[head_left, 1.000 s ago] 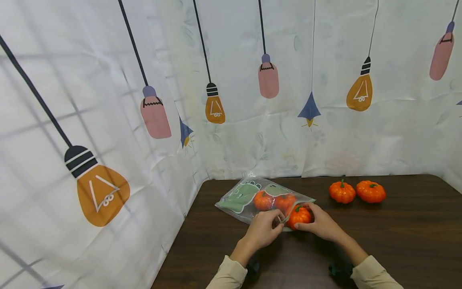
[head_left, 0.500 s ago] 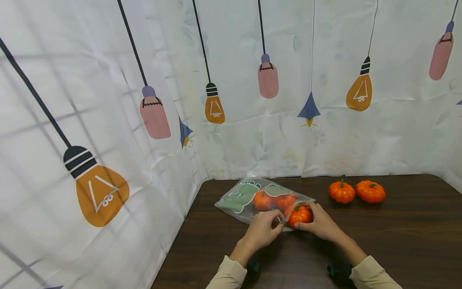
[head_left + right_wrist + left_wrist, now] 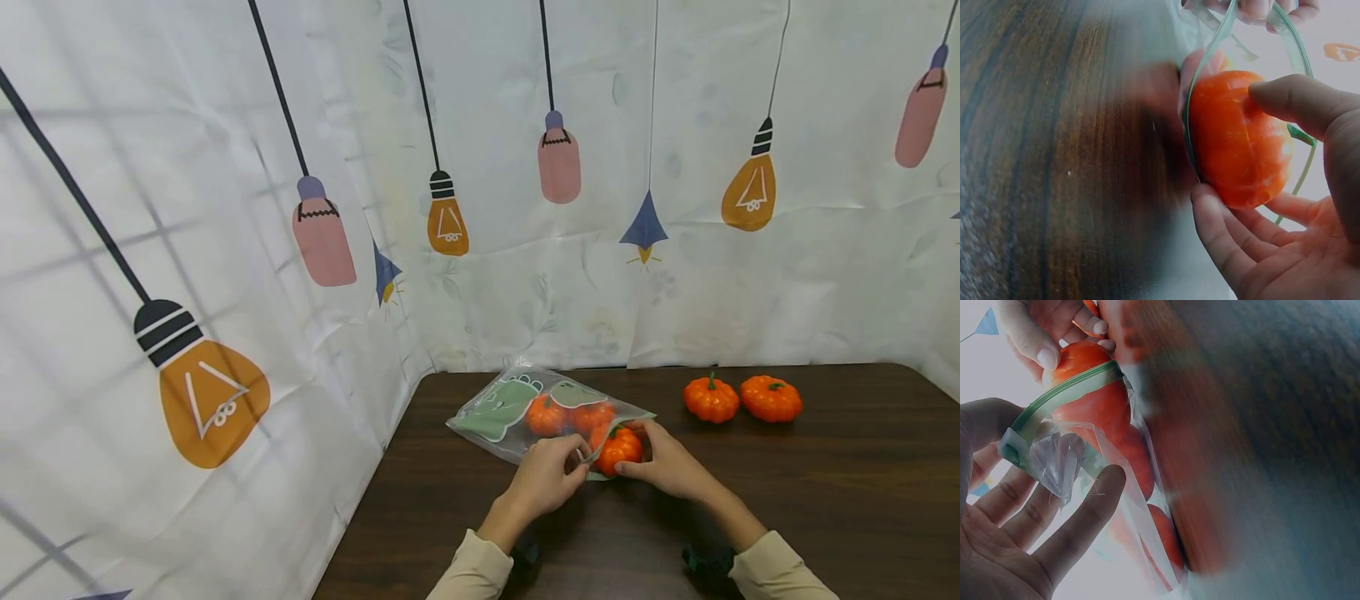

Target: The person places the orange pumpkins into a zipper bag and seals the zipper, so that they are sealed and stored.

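Observation:
A clear zip bag (image 3: 491, 412) with green printed shapes lies on the table, its mouth facing right. Through the film show several orange pumpkins (image 3: 547, 417). My left hand (image 3: 553, 473) pinches the near corner of the mouth; in the left wrist view the green zip edge (image 3: 1075, 384) passes beside the thumb. With fingers and thumb around it, my right hand (image 3: 667, 465) holds another small orange pumpkin (image 3: 1241, 144) partly inside the mouth. The green rim crosses over this pumpkin's far part in the left wrist view. Its green stem points up in the head view.
Two more orange pumpkins, one upright (image 3: 710, 398) and one tilted (image 3: 770, 398), stand at the back right of the dark wooden table (image 3: 847, 500). A white curtain (image 3: 525, 317) printed with lamps hangs right behind the table and along its left side.
The pumpkin in my right hand has shifted slightly left, further into the bag's mouth. My left hand keeps its place at the bag's edge.

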`<act>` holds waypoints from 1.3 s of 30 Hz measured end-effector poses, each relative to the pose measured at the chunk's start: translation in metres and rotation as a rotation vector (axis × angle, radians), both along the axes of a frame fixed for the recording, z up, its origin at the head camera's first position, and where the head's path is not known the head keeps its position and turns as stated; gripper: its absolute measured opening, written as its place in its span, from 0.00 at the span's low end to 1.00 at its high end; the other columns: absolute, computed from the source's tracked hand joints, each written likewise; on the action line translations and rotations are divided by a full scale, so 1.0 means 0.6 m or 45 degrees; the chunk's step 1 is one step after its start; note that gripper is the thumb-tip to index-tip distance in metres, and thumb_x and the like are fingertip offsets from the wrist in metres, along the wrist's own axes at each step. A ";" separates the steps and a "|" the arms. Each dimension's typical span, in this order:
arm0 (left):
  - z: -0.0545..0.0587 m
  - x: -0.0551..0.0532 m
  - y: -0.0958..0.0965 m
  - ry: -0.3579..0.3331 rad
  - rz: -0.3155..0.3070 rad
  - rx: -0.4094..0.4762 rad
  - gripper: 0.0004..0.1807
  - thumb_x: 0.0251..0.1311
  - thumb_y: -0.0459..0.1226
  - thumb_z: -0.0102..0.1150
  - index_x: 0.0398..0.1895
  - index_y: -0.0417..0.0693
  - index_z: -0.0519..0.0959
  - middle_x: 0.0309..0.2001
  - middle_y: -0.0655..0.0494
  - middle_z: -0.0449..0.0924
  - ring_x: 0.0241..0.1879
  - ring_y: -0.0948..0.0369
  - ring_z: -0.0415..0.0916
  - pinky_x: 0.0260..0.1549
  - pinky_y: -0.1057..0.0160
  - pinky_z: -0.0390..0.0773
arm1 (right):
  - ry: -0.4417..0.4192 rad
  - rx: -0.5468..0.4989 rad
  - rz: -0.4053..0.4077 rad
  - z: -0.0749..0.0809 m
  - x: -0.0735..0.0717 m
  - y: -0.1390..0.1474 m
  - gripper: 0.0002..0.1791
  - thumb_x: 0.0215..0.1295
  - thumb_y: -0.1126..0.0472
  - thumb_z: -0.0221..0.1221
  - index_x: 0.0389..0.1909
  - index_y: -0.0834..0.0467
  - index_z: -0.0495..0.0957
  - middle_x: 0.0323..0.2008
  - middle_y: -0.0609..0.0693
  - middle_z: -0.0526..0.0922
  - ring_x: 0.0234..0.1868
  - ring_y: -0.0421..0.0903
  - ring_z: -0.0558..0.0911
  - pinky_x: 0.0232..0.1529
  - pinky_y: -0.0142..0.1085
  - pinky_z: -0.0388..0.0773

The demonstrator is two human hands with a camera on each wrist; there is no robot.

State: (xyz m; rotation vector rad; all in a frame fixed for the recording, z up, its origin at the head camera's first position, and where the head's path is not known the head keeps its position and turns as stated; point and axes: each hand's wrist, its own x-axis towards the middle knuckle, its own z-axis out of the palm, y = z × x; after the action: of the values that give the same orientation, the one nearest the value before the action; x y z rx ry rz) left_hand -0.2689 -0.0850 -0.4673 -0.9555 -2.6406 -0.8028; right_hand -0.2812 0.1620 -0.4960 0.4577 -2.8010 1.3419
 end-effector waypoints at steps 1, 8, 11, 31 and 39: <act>0.000 0.000 0.000 -0.001 0.000 0.000 0.04 0.63 0.37 0.65 0.38 0.56 0.81 0.24 0.68 0.80 0.22 0.77 0.68 0.27 0.76 0.69 | -0.014 -0.013 0.003 0.000 0.000 0.000 0.44 0.60 0.46 0.71 0.67 0.68 0.64 0.63 0.67 0.73 0.47 0.51 0.79 0.46 0.42 0.78; -0.001 0.000 0.001 0.007 -0.003 -0.001 0.04 0.62 0.36 0.65 0.37 0.56 0.81 0.24 0.68 0.79 0.22 0.77 0.67 0.27 0.76 0.69 | -0.037 -0.053 -0.015 0.000 -0.001 -0.002 0.42 0.60 0.48 0.71 0.65 0.68 0.65 0.60 0.64 0.75 0.39 0.45 0.77 0.38 0.35 0.75; -0.002 -0.001 0.001 0.015 -0.006 -0.004 0.04 0.62 0.36 0.65 0.37 0.56 0.81 0.24 0.69 0.79 0.23 0.77 0.68 0.27 0.76 0.69 | -0.010 -0.038 -0.046 -0.001 -0.001 -0.005 0.41 0.59 0.48 0.72 0.64 0.67 0.67 0.59 0.65 0.75 0.40 0.46 0.78 0.39 0.36 0.76; -0.004 -0.004 0.003 0.020 -0.016 -0.028 0.04 0.63 0.37 0.65 0.38 0.56 0.81 0.26 0.68 0.82 0.24 0.79 0.70 0.28 0.78 0.71 | -0.013 -0.140 -0.117 0.004 0.005 -0.014 0.28 0.62 0.55 0.70 0.56 0.65 0.72 0.54 0.63 0.79 0.41 0.47 0.85 0.38 0.36 0.81; -0.007 -0.004 0.003 0.017 -0.012 -0.039 0.05 0.62 0.37 0.65 0.38 0.57 0.81 0.25 0.69 0.81 0.24 0.78 0.70 0.28 0.77 0.71 | 0.008 -0.118 -0.145 -0.004 0.002 -0.020 0.25 0.61 0.55 0.72 0.51 0.63 0.73 0.47 0.58 0.81 0.40 0.46 0.84 0.37 0.35 0.80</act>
State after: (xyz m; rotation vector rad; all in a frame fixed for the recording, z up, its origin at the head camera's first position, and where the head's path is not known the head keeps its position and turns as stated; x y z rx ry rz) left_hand -0.2715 -0.0830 -0.4713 -0.9781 -2.6462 -0.7575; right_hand -0.2802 0.1498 -0.4983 0.2952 -2.6990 1.4358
